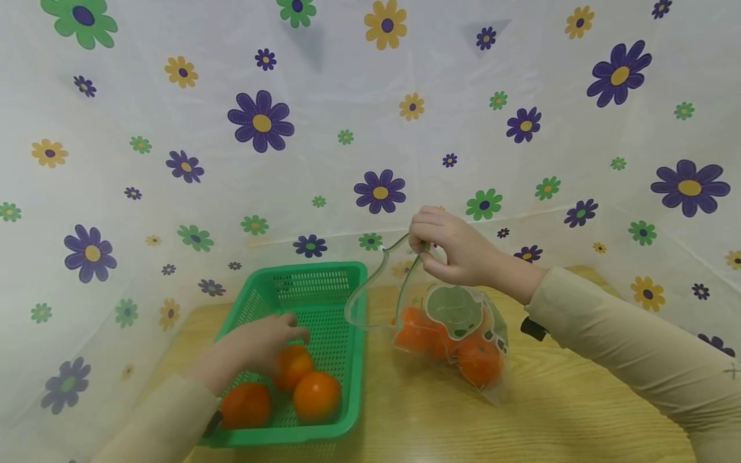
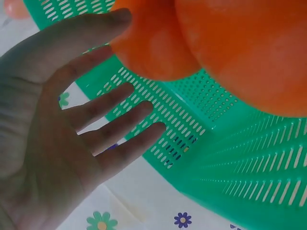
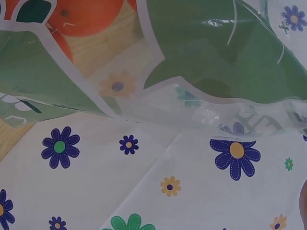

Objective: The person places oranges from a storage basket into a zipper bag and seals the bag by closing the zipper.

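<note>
My left hand reaches into a green plastic basket, right beside one orange. In the left wrist view its fingers are spread and nearly straight, and the thumb tip overlaps an orange. Two more oranges lie in the near end of the basket, one at the right and one at the left. My right hand pinches the top edge of a clear plastic bag with green print, drawing its mouth up and wide. Several oranges rest in the bag's bottom.
Basket and bag stand side by side on a wooden table. Behind and around it hangs a white sheet with purple, green and yellow flowers. A dark band shows at the right wrist.
</note>
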Tool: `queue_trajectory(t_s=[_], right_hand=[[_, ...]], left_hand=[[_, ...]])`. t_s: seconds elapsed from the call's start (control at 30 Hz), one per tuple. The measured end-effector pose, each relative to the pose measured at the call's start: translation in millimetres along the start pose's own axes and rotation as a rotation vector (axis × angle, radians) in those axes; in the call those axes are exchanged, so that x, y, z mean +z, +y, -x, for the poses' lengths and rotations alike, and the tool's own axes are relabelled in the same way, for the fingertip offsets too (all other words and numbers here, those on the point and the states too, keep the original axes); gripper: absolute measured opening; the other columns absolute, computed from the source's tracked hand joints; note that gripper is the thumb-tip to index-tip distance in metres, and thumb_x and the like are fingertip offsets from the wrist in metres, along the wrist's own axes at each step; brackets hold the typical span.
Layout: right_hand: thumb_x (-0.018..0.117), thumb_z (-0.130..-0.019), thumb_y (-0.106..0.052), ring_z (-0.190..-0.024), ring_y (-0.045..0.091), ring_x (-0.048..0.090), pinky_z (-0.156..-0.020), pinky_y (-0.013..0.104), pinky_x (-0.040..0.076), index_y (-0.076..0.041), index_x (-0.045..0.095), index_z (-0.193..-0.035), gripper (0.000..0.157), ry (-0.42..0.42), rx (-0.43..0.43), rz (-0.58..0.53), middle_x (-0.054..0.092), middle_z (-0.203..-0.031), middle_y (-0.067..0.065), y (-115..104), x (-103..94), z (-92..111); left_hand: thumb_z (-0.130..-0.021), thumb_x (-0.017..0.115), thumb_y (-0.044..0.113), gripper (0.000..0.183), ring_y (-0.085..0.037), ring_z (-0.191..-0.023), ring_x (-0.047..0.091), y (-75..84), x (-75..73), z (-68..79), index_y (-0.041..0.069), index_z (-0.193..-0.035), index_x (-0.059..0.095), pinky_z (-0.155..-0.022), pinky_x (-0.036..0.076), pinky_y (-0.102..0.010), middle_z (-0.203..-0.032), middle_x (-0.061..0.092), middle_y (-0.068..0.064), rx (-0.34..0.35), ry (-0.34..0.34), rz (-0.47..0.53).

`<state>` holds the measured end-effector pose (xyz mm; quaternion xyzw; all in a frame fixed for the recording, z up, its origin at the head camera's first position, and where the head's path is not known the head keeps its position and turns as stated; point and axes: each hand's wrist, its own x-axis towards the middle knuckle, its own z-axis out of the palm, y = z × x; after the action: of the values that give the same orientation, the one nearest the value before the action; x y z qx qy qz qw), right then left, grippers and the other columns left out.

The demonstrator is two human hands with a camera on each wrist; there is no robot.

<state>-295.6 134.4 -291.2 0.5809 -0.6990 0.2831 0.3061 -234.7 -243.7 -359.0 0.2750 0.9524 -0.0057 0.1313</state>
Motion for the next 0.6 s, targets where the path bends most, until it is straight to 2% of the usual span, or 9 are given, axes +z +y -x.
queue_trajectory(t_s=[0.2,0.43,0.6], right_hand=[[0.052,-0.082,-0.004,-0.081,0.016,0.044,-0.074,0.032,0.037,-0.006,0.057,-0.084,0.006,-0.007,0.008,-0.001,0.052,-0.079,0.004,-0.6,1.2,-0.6],[0.052,-0.083,-0.004,-0.082,0.016,0.044,-0.074,0.032,0.037,-0.008,0.057,-0.085,0.006,-0.002,0.009,-0.004,0.053,-0.079,0.005,-2.0,0.1,-1.3],[0.052,-0.083,-0.004,-0.082,0.016,0.044,-0.075,0.032,0.037,-0.007,0.057,-0.085,0.006,-0.002,0.016,-0.006,0.052,-0.080,0.005,-1.9,-0.1,-1.1]], left_hand=[[-0.066,0.097,0.012,0.059,-0.022,-0.092,0.059,5.7,2.0,-4.2,0.024,-0.118,0.072,-0.090,0.061,-0.052,-0.105,0.061,-0.003,-0.015,-0.078,0.021],[-0.068,0.097,0.009,0.059,-0.024,-0.093,0.060,9.2,1.8,-6.8,0.024,-0.119,0.072,-0.093,0.061,-0.055,-0.106,0.062,-0.003,-0.077,-0.125,0.032],[-0.068,0.097,0.009,0.059,-0.024,-0.093,0.061,8.0,3.6,-9.6,0.024,-0.120,0.071,-0.094,0.061,-0.055,-0.107,0.063,-0.002,-0.071,-0.140,0.014]])
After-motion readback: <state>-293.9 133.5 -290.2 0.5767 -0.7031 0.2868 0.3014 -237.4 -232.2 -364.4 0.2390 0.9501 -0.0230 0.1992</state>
